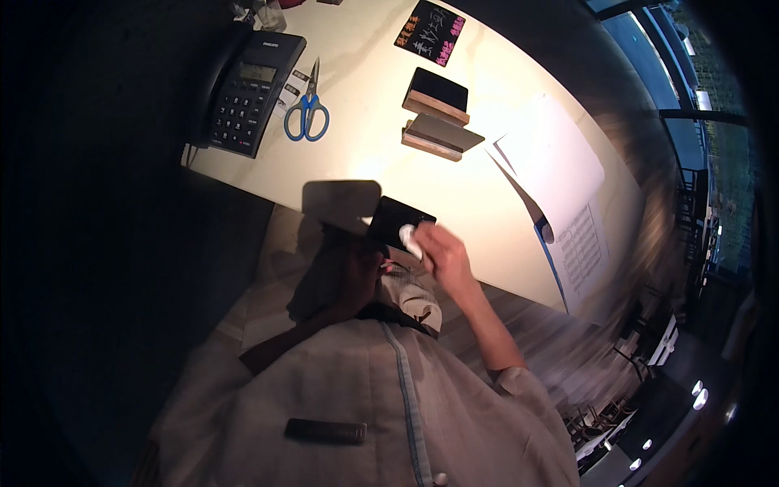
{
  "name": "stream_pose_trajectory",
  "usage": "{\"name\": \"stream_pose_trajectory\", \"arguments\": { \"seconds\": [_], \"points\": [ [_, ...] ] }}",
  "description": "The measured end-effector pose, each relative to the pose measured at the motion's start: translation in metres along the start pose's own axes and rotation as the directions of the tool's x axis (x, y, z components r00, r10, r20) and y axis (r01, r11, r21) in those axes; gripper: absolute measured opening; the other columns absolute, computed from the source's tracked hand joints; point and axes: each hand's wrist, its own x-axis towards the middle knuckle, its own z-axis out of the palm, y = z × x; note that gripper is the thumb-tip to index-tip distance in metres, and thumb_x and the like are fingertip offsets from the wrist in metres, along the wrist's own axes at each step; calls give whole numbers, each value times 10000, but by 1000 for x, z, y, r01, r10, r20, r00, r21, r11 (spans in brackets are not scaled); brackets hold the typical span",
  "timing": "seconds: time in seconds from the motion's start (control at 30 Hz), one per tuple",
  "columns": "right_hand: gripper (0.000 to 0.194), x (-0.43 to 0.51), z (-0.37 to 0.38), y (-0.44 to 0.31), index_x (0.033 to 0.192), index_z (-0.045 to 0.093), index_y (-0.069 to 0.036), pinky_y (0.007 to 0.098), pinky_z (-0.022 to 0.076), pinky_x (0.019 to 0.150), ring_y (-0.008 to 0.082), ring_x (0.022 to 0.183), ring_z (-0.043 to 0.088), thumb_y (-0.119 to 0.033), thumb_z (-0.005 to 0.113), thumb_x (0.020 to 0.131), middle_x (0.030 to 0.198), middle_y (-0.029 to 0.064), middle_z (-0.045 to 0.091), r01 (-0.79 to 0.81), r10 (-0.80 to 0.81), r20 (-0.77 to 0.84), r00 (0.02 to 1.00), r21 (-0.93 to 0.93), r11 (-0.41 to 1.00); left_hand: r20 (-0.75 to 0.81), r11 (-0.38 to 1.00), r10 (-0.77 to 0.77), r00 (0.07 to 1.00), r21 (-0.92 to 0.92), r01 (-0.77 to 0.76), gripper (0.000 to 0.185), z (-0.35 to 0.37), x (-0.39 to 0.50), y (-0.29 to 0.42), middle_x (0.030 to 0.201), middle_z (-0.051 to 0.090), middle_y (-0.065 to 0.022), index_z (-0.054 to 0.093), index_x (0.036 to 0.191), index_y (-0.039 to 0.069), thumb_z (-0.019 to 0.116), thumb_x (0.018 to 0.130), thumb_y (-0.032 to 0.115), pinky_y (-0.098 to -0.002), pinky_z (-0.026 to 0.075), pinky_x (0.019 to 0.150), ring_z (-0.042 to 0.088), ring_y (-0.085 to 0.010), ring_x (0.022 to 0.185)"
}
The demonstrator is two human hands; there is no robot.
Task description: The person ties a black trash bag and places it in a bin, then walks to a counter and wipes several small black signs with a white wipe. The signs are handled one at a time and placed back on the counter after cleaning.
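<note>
My right hand [441, 249] pinches a crumpled white wad [410, 239], perhaps a tissue or cloth, against the face of a small black board [398, 224]. The board, with a strip of wood along its lower edge, is tilted over the table's near edge. In shadow, my left hand [369, 274] grips the lower left of this board; its fingers are partly hidden. Farther back on the table stand a black board in a wooden base [438, 94] and a grey one in a similar base [441, 133]. A black board with coloured handwriting [429, 31] lies behind them.
A black desk telephone [252, 97] sits at the table's left, beside blue-handled scissors [309, 112]. White papers [548, 152] and a blue-edged folder [551, 268] cover part of the right side. A glass [270, 15] stands at the back left of the marble-patterned table [359, 79].
</note>
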Motion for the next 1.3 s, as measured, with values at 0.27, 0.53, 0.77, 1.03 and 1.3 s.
{"name": "stream_pose_trajectory", "arguments": {
  "seconds": [0.27, 0.53, 0.77, 1.03, 1.3],
  "points": [
    [343, 2, -6, 2, 1019, 662, 5, 367, 539, 688, 323, 810, 648, 116, 641, 695, 980, 142, 655, -41, 44, 128, 991, -22, 999, 27, 999, 14, 1000, 36, -15, 129, 1, -1, 4, 997, 627, -101, 511, 1127, 0, 522, 1012, 57, -333, 597, 832, 674, -184, 901],
    [247, 1, -2, -5, 979, 665, 14, 356, 554, 743, 320, 847, 683, 118, 651, 755, 943, 177, 670, 41, -43, -50, 998, -24, 999, 38, 992, -77, 996, 101, 73, 112, 22, -7, 28, 1008, 607, -106, 517, 1077, -5, 482, 1032, 92, -354, 587, 865, 673, -210, 951],
    [144, -7, 13, 6, 953, 667, 34, 326, 530, 635, 299, 732, 666, 45, 726, 822, 915, 151, 674, 46, -58, -329, 943, -46, 998, 47, 979, -197, 979, -51, 199, 164, 28, -10, 22, 1025, 562, -78, 475, 1146, 31, 523, 1024, 130, -385, 578, 906, 646, -195, 922],
    [177, -17, -18, 15, 955, 674, 33, 329, 538, 682, 301, 755, 661, 97, 712, 795, 913, 145, 667, 27, -27, -51, 998, 11, 1000, -26, 998, -49, 998, 26, 50, 240, 31, -1, -12, 961, 528, -51, 480, 1087, 37, 625, 915, -44, -362, 593, 849, 614, -173, 910],
    [366, 2, -17, 10, 1007, 666, 39, 380, 540, 735, 322, 868, 643, 39, 674, 641, 1002, 152, 641, 197, -207, 352, 913, 64, 978, 8, 994, -47, 999, 100, 46, 75, 30, -5, -19, 956, 604, -69, 537, 1018, 14, 578, 958, 35, -381, 598, 823, 652, -185, 917]
  ]
}}
